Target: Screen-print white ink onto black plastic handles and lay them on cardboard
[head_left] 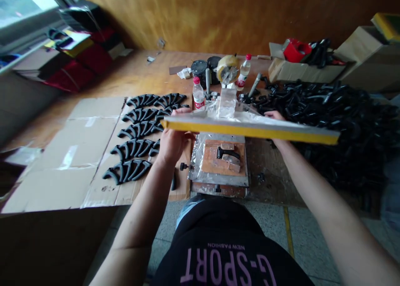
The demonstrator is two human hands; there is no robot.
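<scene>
A screen-printing frame (250, 130) with a yellow front edge is raised over a flat metal base, its edge facing me. My left hand (175, 138) is closed around the left part of the frame, fingers showing above and below it. Toward the right, my right hand (276, 118) grips the frame; the edge covers part of that hand. Below, a curved black plastic handle (229, 153) lies among small blocks on a wooden jig board (211, 163). The board sits on the metal base (218, 179), whose rear part is hidden by the frame.
Rows of curved black handles (126, 171) lie on cardboard (78, 152) at left. A large heap of black parts (328, 111) covers the right side. Behind stand red-capped bottles (198, 93), dark cans (199, 68), a tape roll (228, 68) and an open carton (300, 71).
</scene>
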